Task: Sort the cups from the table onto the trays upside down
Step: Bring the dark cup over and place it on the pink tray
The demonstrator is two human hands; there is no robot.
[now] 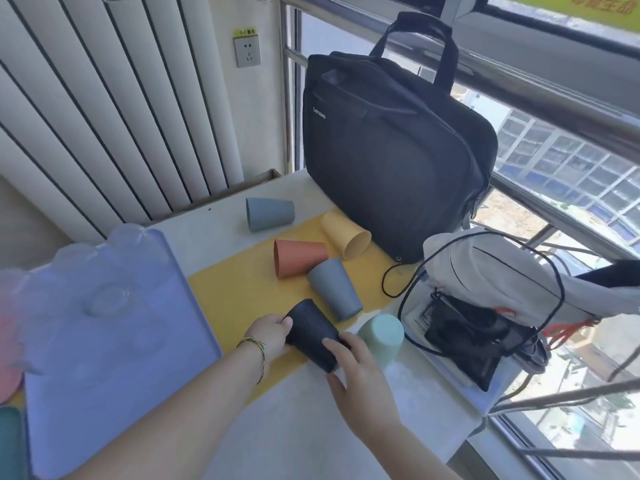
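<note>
A black ribbed cup (313,332) lies on its side on the yellow mat (242,289). My left hand (272,336) grips its narrow end and my right hand (360,379) grips its rim end. More cups lie tipped over behind it: a grey one (334,289), an orange one (298,256), a yellow one (344,235) and a blue-grey one (268,213). A pale green cup (381,334) stands upside down just right of the black cup. A lavender tray (114,341) sits at the left.
A black laptop bag (391,147) stands at the back by the window. A light drawstring bag (485,296) with dark contents lies at the right. A pink item (8,358) and a dark green one (12,441) show at the left edge. A radiator (104,98) lines the wall.
</note>
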